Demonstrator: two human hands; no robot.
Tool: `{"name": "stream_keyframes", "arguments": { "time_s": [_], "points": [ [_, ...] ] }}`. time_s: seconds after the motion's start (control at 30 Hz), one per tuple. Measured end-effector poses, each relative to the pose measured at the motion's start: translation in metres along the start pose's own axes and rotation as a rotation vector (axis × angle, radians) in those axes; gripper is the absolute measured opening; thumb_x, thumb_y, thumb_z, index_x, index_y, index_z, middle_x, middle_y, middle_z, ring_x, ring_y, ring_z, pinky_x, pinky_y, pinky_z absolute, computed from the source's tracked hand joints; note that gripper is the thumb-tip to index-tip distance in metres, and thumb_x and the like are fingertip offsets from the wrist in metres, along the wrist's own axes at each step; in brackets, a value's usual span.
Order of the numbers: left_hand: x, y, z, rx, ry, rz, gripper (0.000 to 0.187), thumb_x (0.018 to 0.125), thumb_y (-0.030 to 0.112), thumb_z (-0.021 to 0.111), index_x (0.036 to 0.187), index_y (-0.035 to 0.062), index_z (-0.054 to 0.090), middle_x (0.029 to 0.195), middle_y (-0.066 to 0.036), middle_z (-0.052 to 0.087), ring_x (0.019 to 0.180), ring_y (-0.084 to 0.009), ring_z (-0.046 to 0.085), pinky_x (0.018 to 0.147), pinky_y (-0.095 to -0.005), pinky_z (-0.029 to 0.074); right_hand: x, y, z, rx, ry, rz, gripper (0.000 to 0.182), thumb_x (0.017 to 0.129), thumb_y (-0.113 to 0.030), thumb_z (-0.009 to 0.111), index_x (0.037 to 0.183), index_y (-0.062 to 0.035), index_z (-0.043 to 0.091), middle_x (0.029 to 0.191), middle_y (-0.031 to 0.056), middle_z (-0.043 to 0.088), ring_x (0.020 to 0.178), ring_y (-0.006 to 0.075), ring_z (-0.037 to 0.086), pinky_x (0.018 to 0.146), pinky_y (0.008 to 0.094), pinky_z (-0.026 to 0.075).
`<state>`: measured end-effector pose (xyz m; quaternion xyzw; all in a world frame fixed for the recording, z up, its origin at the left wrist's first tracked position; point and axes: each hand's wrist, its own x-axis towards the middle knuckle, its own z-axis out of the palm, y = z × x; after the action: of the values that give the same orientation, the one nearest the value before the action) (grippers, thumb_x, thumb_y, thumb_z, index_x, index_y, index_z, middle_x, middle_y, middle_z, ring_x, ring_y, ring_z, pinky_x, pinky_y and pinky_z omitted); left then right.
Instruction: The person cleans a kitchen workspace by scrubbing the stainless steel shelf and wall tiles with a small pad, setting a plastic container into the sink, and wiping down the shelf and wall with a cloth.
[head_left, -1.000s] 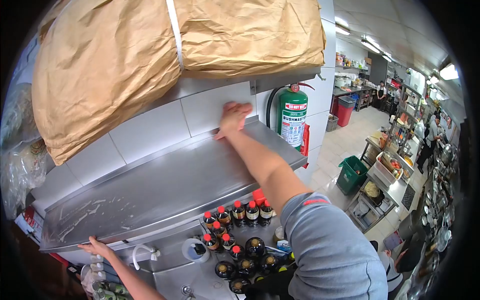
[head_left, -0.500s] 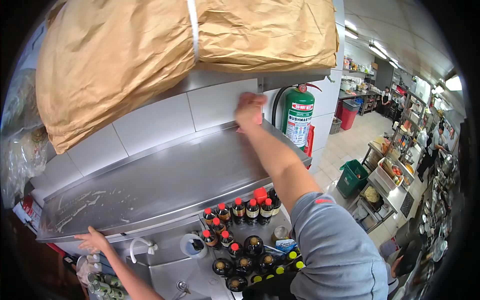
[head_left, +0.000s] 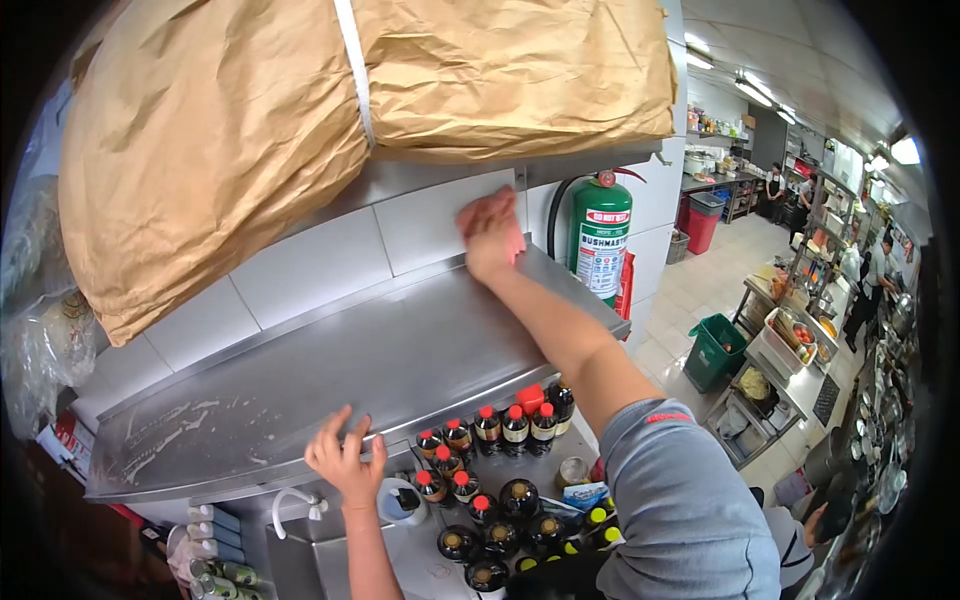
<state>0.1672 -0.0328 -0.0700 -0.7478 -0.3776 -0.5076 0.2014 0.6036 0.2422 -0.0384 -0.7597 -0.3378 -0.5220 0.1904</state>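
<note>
Bracing on the bare stainless-steel shelf (head_left: pixel 330 370), the left hand (head_left: pixel 345 462) grips its front edge, while the right hand (head_left: pixel 490 232) presses, apparently flat-fingered and empty, along its back edge.

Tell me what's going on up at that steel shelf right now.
A person presses the right hand flat on the tiled wall at the back of the steel shelf. The left hand grips the shelf's front edge. Soapy streaks mark its left end; sauce bottles stand below, paper sacks above.
</note>
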Motion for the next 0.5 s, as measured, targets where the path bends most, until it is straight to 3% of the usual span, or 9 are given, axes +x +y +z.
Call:
{"name": "stream_keyframes", "arguments": {
  "time_s": [0.07,0.1,0.17,0.23,0.27,0.3,0.4,0.47,0.5],
  "points": [
    [-0.009,0.001,0.008,0.002,0.047,-0.044,0.030,0.086,0.047,0.065,0.090,0.0186,0.075,0.101,0.001,0.065,0.096,-0.0199,0.059,0.092,-0.0390,0.032,0.032,0.037,-0.028,0.029,-0.491,0.007,0.073,0.094,-0.036,0.057,0.151,0.0041,0.033,0.156,0.0348,0.024,0.147,0.0493,0.023,0.121,0.0575,0.015],
    [-0.001,0.004,0.011,0.021,0.169,0.034,0.033,0.085,0.050,0.065,0.089,0.0186,0.075,0.086,0.003,0.059,0.080,-0.0171,0.050,0.082,-0.0364,0.030,0.046,0.046,-0.037,-0.067,-0.566,0.004,0.072,0.093,-0.035,0.058,0.149,0.0043,0.036,0.155,0.0343,0.028,0.147,0.0485,0.024,0.120,0.0603,0.016],
    [-0.001,0.005,0.010,0.036,0.164,0.027,0.033,0.085,0.050,0.065,0.089,0.0186,0.075,0.086,0.002,0.058,0.080,-0.0175,0.051,0.084,-0.0365,0.031,0.055,0.019,-0.051,-0.285,-0.534,0.064,0.069,0.092,-0.033,0.061,0.146,0.0048,0.043,0.153,0.0334,0.035,0.146,0.0470,0.028,0.118,0.0659,0.020],
    [-0.001,0.006,0.010,0.042,0.151,0.034,0.035,0.084,0.051,0.065,0.090,0.0186,0.076,0.086,0.002,0.057,0.080,-0.0178,0.050,0.084,-0.0370,0.032,0.038,-0.050,-0.071,-0.259,-0.270,0.156,0.062,0.089,-0.025,0.060,0.140,0.0076,0.049,0.150,0.0307,0.042,0.142,0.0443,0.037,0.117,0.0593,0.027],
    [-0.002,0.005,0.010,0.034,0.148,0.035,0.035,0.084,0.051,0.065,0.091,0.0184,0.076,0.085,0.002,0.057,0.080,-0.0181,0.050,0.083,-0.0372,0.032,0.023,-0.101,-0.107,-0.067,-0.129,0.184,0.058,0.087,-0.018,0.060,0.137,0.0096,0.051,0.150,0.0291,0.044,0.138,0.0417,0.043,0.117,0.0528,0.032],
    [-0.003,0.003,0.010,0.027,0.147,0.038,0.036,0.084,0.052,0.065,0.091,0.0182,0.076,0.085,0.002,0.056,0.080,-0.0183,0.050,0.083,-0.0375,0.033,-0.009,-0.182,-0.060,-0.031,-0.195,-0.039,0.056,0.088,-0.017,0.055,0.136,0.0104,0.052,0.149,0.0258,0.046,0.140,0.0414,0.042,0.120,0.0517,0.028],
    [-0.007,-0.001,0.008,-0.004,0.144,0.006,0.037,0.084,0.051,0.064,0.093,0.0171,0.076,0.083,0.001,0.054,0.081,-0.0196,0.049,0.082,-0.0382,0.033,-0.039,-0.187,-0.182,0.597,0.111,-0.446,0.057,0.093,-0.019,0.047,0.148,-0.0041,0.044,0.145,0.0237,0.049,0.137,0.0364,0.046,0.116,0.0491,0.034],
    [-0.010,0.000,0.004,-0.056,0.126,-0.015,0.036,0.084,0.048,0.064,0.094,0.0161,0.076,0.083,0.000,0.053,0.081,-0.0206,0.049,0.082,-0.0386,0.034,-0.026,-0.164,-0.147,0.893,-0.158,-0.478,0.056,0.095,-0.018,0.046,0.150,-0.0095,0.042,0.147,0.0221,0.048,0.135,0.0327,0.049,0.110,0.0475,0.040],
    [-0.010,0.000,0.002,-0.088,0.113,-0.018,0.035,0.084,0.047,0.063,0.095,0.0156,0.076,0.083,0.000,0.053,0.081,-0.0211,0.049,0.082,-0.0387,0.034,-0.011,-0.130,-0.149,1.301,-0.297,-0.318,0.053,0.097,-0.019,0.045,0.150,-0.0106,0.042,0.143,0.0189,0.052,0.128,0.0294,0.053,0.105,0.0458,0.043]
  ]
}}
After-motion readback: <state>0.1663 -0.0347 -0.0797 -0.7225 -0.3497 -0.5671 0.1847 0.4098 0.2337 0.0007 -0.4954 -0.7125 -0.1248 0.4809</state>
